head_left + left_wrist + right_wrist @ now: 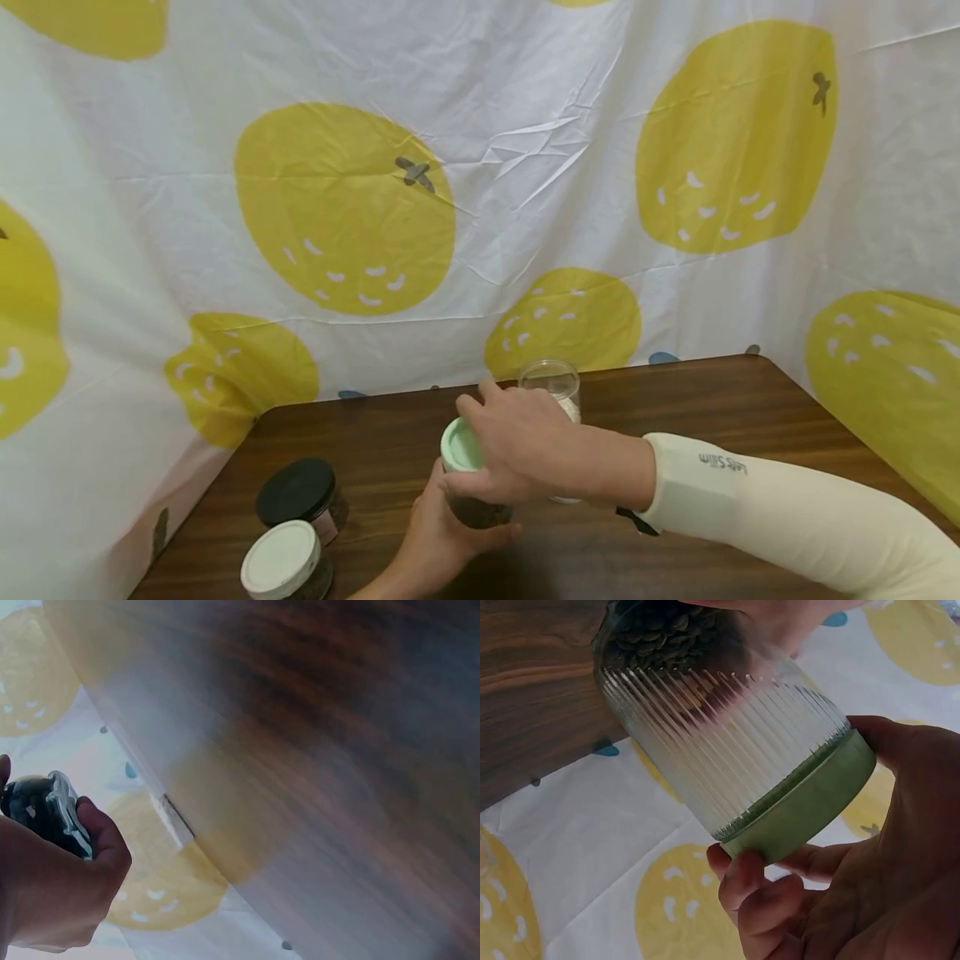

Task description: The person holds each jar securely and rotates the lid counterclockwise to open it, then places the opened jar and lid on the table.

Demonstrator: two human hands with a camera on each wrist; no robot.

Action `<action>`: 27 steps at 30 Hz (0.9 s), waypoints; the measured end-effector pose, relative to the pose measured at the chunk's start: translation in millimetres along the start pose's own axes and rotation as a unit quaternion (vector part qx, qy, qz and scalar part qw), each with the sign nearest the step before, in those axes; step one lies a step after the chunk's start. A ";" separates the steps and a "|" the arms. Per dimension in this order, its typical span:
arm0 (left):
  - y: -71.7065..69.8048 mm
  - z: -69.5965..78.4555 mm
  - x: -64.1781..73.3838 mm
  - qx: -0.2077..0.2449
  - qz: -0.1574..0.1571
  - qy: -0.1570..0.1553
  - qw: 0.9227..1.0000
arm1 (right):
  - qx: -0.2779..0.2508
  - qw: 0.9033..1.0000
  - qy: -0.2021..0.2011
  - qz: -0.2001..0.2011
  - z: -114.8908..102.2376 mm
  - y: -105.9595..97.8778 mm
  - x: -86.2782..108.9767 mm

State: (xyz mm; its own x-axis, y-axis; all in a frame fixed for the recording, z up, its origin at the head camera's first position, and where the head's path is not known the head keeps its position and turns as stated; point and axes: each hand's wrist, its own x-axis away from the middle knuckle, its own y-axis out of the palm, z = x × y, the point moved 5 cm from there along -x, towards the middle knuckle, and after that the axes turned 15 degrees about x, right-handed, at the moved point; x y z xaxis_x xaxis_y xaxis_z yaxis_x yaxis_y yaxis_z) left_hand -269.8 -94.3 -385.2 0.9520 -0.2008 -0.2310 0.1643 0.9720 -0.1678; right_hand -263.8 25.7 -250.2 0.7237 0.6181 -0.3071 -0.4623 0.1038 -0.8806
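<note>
Jar (720, 750), ribbed glass, dark contents (656, 637): we grip it w/ L hand (438, 525), its green lid (806, 802) w/ R hand (525, 437); clear jar (551, 379) behind R hand.

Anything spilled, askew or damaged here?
Nothing stands out: no spill visible on the table, the green lid sits on the held jar, and the cloth behind is merely creased.

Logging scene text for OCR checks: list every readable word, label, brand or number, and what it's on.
"Let's Slim": on the cream arm sleeve, upside down in the head view.
Pinkish label on the black-lidded jar: too small to read.
Green-lidded ribbed glass jar: no text visible.
</note>
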 end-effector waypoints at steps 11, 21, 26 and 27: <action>-1.4 -2.8 -0.4 0.018 0.000 -0.005 1.000 | -0.093 0.995 -0.046 0.004 7.6 3.6 -1.7; -5.5 -3.7 -1.1 0.018 0.000 -0.014 1.000 | -0.144 0.986 -0.083 0.021 11.3 8.2 -2.1; -5.7 -4.3 -1.9 0.031 -0.002 -0.017 0.999 | -0.153 0.982 -0.110 0.027 11.6 7.8 -1.4; -5.6 -4.6 -1.9 0.031 -0.002 -0.018 0.999 | -0.154 0.981 -0.116 0.026 11.5 7.8 -1.2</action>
State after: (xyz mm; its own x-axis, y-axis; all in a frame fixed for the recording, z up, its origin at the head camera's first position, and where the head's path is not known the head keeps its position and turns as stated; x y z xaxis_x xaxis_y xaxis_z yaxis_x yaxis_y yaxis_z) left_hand -273.7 -100.0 -388.2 0.9599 -0.2011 -0.1953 0.1825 0.9771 -0.1095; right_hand -274.1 34.7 -252.5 0.5510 0.7801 -0.2966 -0.2936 -0.1515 -0.9439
